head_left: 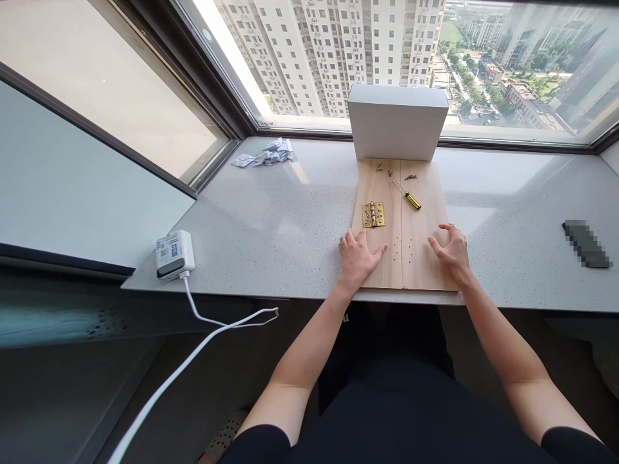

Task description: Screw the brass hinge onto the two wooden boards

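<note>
Two light wooden boards lie side by side on the counter, a left board (pixel 380 274) and a right board (pixel 430 274), with a thin seam between them. My left hand (pixel 358 259) rests on the left board's outer edge, fingers and thumb spread. At the right board's outer edge is my right hand (pixel 453 252), thumb and fingers apart, holding nothing. Small dark holes dot both boards beside the seam. A brass hinge (pixel 373 214) lies open on the left board, just beyond my left hand. The screwdriver (pixel 412 200), yellow-handled, and small screws (pixel 411 177) lie farther up.
A white box (pixel 397 122) stands at the boards' far end, by the window. Small packets (pixel 275 153) are piled at the back left. A white power adapter (pixel 174 254) with a cable (pixel 193 354) sits at the left, and a dark, pixelated object (pixel 587 243) lies right.
</note>
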`<act>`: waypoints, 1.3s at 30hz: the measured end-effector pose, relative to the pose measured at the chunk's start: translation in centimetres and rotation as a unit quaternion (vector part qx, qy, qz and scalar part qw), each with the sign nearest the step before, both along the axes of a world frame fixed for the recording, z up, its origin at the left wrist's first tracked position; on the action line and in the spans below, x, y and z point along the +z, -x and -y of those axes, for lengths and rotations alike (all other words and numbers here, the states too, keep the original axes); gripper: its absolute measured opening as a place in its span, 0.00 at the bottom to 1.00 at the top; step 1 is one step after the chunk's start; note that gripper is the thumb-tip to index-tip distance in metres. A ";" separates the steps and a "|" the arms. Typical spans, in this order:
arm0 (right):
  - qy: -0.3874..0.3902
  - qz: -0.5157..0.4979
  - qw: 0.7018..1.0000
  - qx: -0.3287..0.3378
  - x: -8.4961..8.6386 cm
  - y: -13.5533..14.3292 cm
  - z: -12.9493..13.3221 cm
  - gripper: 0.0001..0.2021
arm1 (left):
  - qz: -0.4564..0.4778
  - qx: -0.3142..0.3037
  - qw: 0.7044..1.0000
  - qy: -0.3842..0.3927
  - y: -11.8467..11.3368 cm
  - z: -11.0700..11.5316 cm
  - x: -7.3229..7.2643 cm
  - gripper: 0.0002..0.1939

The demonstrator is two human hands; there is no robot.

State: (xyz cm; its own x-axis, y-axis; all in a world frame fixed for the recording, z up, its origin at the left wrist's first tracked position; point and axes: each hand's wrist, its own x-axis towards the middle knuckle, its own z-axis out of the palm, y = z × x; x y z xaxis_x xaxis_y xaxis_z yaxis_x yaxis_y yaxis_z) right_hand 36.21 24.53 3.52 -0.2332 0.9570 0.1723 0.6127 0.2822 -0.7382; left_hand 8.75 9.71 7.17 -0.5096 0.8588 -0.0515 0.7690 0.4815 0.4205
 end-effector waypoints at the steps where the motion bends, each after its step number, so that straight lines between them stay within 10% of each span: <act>1: -0.003 0.002 1.000 0.002 -0.1 0.2 -0.2 0.35 | 0.000 0.001 1.000 0.000 0.2 -0.1 0.0 0.48; 16: -0.045 0.109 0.993 0.022 -0.9 -0.1 -2.1 0.25 | 0.037 -0.048 0.998 -0.014 4.8 0.5 -0.1 0.44; 28: -0.095 0.172 0.980 0.035 0.0 9.1 -8.1 0.25 | 0.050 -0.148 0.986 -0.055 7.2 -7.7 0.3 0.49; 39: -0.110 0.153 0.981 0.039 -0.4 10.3 -10.2 0.24 | 0.041 -0.162 0.984 -0.058 7.1 -7.8 0.2 0.49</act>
State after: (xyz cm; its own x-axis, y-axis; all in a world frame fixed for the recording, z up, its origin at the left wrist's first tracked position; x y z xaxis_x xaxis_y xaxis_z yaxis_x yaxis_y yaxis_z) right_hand 25.95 34.69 3.15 -0.3764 0.8822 0.2831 0.7668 0.4681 -0.4393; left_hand 1.65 17.56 7.35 -0.2055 0.9783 0.0264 0.8356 0.1613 0.5252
